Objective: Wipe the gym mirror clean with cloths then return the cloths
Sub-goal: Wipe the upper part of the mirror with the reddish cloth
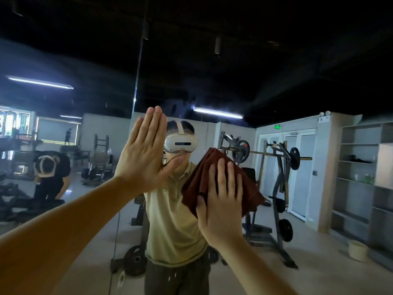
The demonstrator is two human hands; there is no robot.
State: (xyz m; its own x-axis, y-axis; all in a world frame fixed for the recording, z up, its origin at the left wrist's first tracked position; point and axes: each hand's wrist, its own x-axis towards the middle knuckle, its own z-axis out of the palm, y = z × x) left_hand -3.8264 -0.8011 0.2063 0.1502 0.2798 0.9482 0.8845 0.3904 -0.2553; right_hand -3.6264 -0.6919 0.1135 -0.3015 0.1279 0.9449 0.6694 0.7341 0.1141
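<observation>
The gym mirror (276, 86) fills the whole view, and a vertical seam (136, 86) divides its panels. My right hand (223, 199) presses a crumpled dark red cloth (212, 165) flat against the glass at chest height, fingers straight and spread. The cloth bulges out above and to the right of that hand. My left hand (144, 152) lies flat on the glass to the left of the cloth, fingers straight and together, holding nothing. My own reflection stands behind both hands.
The mirror reflects a weight rack with barbell plates (282, 167), open shelves (361, 171) at right, a pale bucket (358, 250) on the floor, and another person (51, 173) bent over at left.
</observation>
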